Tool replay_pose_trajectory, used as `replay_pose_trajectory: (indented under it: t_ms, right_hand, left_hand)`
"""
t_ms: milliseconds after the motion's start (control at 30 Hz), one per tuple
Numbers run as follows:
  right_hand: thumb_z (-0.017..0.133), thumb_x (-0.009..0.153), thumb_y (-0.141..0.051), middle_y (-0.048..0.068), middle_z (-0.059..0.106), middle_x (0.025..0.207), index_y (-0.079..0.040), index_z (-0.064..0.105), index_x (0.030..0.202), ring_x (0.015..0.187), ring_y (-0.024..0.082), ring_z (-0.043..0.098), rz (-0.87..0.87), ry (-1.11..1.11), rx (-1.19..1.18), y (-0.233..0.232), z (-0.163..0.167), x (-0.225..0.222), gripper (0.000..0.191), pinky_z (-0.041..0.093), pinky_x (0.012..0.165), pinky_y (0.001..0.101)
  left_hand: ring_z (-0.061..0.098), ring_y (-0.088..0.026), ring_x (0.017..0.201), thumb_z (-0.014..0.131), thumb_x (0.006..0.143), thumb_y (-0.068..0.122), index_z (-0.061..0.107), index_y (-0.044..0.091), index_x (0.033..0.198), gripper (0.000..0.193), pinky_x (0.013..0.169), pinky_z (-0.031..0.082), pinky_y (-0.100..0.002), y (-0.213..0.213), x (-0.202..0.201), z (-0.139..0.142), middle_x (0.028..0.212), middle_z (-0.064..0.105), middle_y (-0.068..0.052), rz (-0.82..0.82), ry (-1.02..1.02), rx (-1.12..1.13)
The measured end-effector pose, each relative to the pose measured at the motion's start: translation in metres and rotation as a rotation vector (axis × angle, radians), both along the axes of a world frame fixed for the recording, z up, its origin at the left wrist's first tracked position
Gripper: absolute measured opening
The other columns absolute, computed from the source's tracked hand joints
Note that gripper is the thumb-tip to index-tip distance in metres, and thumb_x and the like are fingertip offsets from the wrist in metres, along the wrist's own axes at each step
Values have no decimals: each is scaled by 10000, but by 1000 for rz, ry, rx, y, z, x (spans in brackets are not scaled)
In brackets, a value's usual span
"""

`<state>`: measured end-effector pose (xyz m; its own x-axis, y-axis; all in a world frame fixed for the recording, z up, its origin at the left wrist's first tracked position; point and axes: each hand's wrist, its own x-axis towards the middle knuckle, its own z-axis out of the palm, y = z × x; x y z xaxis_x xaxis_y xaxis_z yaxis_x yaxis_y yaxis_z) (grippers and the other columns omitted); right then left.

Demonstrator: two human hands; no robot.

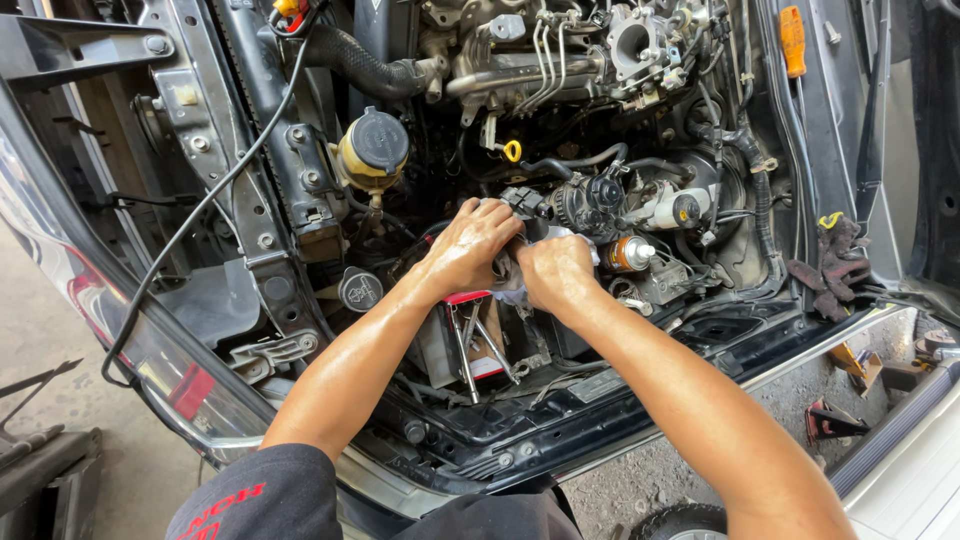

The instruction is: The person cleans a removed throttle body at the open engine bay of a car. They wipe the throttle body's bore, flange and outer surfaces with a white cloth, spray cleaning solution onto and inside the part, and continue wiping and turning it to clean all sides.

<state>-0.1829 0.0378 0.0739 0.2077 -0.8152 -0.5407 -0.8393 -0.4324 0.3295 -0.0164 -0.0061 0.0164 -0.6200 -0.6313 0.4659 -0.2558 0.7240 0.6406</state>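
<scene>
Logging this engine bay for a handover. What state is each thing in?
Left hand: closed on a dark part.
Right hand: gripping a pale rag.
Yellow reservoir: capped.
Spray can: lying on its side.
Work gloves: draped over the bay's edge.

Your sleeve [255, 495] is black with red lettering. You have a yellow reservoir [368, 152] with a black cap, an orange-handled screwdriver [792, 40], and a yellow dipstick ring [513, 151].

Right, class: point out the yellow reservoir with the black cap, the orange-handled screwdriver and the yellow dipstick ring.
yellow reservoir [372, 150], head view, on its black cap.
orange-handled screwdriver [792, 38], head view, mid-handle.
yellow dipstick ring [513, 151], head view, on the loop.
</scene>
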Motion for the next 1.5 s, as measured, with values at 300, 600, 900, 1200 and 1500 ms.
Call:
replay_pose_trajectory:
  t_ms: [300, 600, 900, 1200, 1500]
  right_hand:
    - [747, 729, -220, 161, 739, 925, -125, 640, 1276, 884, 375, 708, -208, -306, 228, 6, 12, -9, 565, 553, 748, 505]
    - [629, 896, -213, 30, 768, 819, -208, 751, 861, 752, 202, 750, 34, 115, -39, 9, -32, -10, 126, 537, 594, 408]
    - [716, 802, -208, 157, 752, 985, -93, 746, 978, 936, 323, 727, -223, -144, 266, 3, -22, -15, 212, 566, 812, 445]
    - [655, 875, -193, 87, 768, 953, -166, 777, 942, 906, 268, 742, -75, -19, 123, 8, -28, -19, 142, 561, 741, 429]
    - [656, 798, -225, 76, 715, 742, -195, 693, 987, 697, 252, 715, 80, -33, -207, 24, 0, -11, 194, 521, 552, 446]
  left_hand:
    - [570, -318, 1077, 729, 528, 47, 636, 49, 1031, 511, 918, 436, -439, 1, -2, -3, 994, 592, -95, 3, 3, 5]
    - [568, -336, 1055, 718, 540, 63, 637, 25, 1038, 506, 884, 432, -436, 2, -4, -5, 990, 596, -112, -33, 20, 18]
    - [556, -329, 1074, 741, 529, 69, 632, 35, 1034, 517, 891, 422, -445, 7, -3, 0, 994, 592, -108, -67, -18, 64]
    - [569, -312, 1073, 727, 522, 60, 632, 44, 1045, 532, 880, 428, -433, 5, -10, -8, 996, 594, -94, -79, -74, 31]
    - [564, -335, 1058, 753, 566, 107, 625, 43, 1044, 499, 886, 442, -443, 1, -1, -5, 1004, 596, -112, -11, 32, 79]
